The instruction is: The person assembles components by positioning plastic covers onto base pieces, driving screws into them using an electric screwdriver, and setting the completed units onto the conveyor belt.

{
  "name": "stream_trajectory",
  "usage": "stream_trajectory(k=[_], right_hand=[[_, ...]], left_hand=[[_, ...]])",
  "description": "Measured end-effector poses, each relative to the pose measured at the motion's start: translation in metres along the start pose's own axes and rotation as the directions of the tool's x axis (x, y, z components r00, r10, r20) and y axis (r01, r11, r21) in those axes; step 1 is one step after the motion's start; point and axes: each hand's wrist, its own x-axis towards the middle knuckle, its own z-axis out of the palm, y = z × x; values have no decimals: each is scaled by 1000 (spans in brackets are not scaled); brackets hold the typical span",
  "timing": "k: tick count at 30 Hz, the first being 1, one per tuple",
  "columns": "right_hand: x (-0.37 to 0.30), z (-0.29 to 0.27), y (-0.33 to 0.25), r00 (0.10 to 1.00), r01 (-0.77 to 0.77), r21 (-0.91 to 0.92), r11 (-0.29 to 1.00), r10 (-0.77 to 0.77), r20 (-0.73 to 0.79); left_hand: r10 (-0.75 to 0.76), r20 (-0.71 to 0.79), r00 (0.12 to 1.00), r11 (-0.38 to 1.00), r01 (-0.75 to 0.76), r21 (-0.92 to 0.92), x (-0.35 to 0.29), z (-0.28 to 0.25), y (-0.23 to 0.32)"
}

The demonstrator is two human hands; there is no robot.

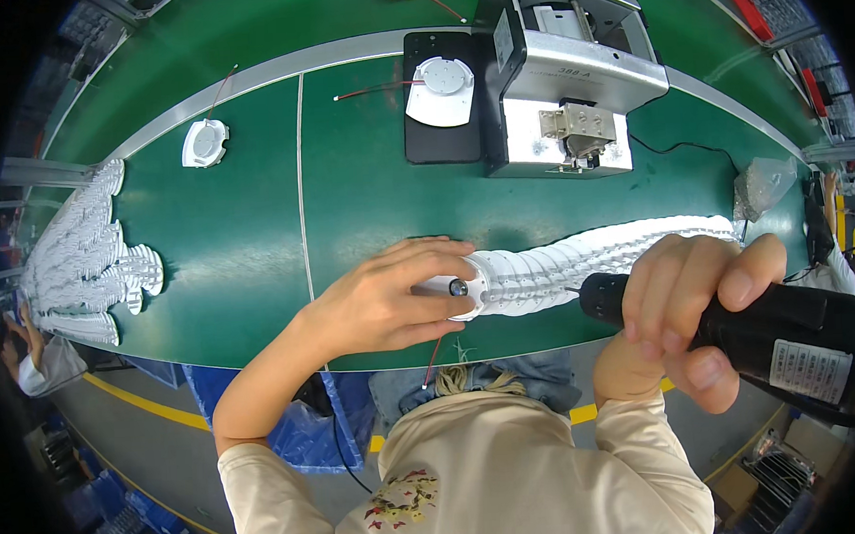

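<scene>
My left hand (381, 302) lies around a white plastic part (436, 286), its fingers curled over both sides. Between the fingers a small dark round piece (458, 288) shows, and a thin red wire (433, 360) hangs off toward the table's near edge. That part lies at the left end of a long row of nested white parts (580, 260). In my right hand (677, 294) is a black electric screwdriver (792, 323), gripped round its body. Its thin bit points left, over the row and apart from the part under my left hand.
A silver and black bench machine (581, 74) stands at the back. Beside it, a black tray (441, 150) bears a white part with a red wire (444, 99). Another white part (205, 143) lies farther left, near stacked white parts (74, 263). A clear bag (765, 185) sits right.
</scene>
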Motion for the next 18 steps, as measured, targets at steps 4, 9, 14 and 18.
stream_trajectory(k=[4, 9, 14, 18], right_hand=[[2, 0, 2, 1000, 16, 10, 1000, -16, -2], [1, 3, 1, 1000, 14, -8, 1000, -14, -10], [3, 5, 3, 1000, 22, 2, 1000, -22, -15], [3, 3, 5, 1000, 29, 8, 1000, -29, -4]], left_hand=[[6, 4, 1000, 1000, -6, -2, 0, 0, 0], [28, 4, 1000, 1000, -28, 0, 1, 1, -1], [55, 22, 998, 998, -56, 2, 0, 1, -4], [77, 33, 997, 997, -78, 30, 4, -3, -4]])
